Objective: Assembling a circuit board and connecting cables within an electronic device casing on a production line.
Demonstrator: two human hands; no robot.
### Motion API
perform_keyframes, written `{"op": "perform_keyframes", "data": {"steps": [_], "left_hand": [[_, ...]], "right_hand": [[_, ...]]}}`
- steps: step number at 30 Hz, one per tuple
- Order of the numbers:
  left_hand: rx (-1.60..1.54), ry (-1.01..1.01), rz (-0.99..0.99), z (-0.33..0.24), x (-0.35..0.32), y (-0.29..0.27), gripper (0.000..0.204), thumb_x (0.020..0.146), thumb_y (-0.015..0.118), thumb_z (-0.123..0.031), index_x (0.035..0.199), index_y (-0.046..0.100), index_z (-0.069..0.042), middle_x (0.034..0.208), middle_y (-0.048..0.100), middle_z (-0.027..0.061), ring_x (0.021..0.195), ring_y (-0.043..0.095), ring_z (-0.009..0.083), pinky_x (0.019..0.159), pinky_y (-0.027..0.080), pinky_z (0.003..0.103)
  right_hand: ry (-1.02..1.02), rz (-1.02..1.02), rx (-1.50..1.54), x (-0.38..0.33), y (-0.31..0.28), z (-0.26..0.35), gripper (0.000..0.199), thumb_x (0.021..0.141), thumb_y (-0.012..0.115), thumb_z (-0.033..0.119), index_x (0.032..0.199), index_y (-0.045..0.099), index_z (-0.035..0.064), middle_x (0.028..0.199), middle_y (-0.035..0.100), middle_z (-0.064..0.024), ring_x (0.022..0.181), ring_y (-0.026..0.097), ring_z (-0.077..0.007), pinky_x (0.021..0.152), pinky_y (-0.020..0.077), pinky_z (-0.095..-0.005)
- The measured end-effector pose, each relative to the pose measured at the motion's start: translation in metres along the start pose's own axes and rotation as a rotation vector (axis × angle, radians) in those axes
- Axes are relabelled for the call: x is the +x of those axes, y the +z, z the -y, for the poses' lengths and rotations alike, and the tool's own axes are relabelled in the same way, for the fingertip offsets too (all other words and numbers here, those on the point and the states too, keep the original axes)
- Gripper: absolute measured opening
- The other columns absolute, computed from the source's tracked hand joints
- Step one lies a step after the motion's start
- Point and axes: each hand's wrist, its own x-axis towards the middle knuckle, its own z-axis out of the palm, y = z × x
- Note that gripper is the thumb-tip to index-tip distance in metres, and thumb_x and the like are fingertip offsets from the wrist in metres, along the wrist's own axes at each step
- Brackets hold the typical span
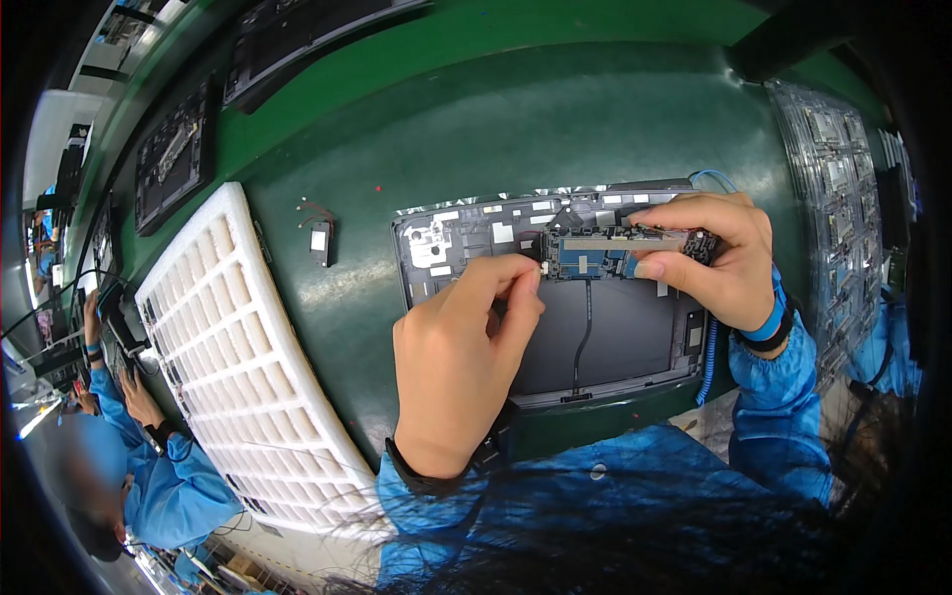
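Note:
An open grey laptop base lies on the green mat in front of me. A blue circuit board with a metal strip sits across its upper part. My right hand grips the board's right end between thumb and fingers. My left hand pinches at the board's left edge, where a small white connector shows. A thin black cable runs down the middle of the base. A blue wrist strap with a coiled cord is on my right wrist.
A white foam grid tray lies to the left. A small black part with wires rests on the mat between the tray and the base. Clear trays of parts stand at the right. Other laptop bases lie at the far left. A co-worker in blue sits at the lower left.

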Motion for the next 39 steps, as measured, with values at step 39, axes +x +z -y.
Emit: {"op": "perform_keyframes", "data": {"steps": [39], "left_hand": [[-0.025,0.0,0.175,0.004,0.004,-0.007,0.008,0.094,0.069,-0.008,0.091,0.073,-0.002,0.074,0.074,0.005,0.054,0.057,0.0086,0.05,0.04,0.026]], "right_hand": [[0.063,0.033,0.065,0.0,0.0,0.001,0.029,0.078,0.084,0.005,0.106,0.077,-0.0013,0.085,0.076,-0.0116,0.071,0.069,-0.0136,0.066,0.0505,-0.0252]]}}
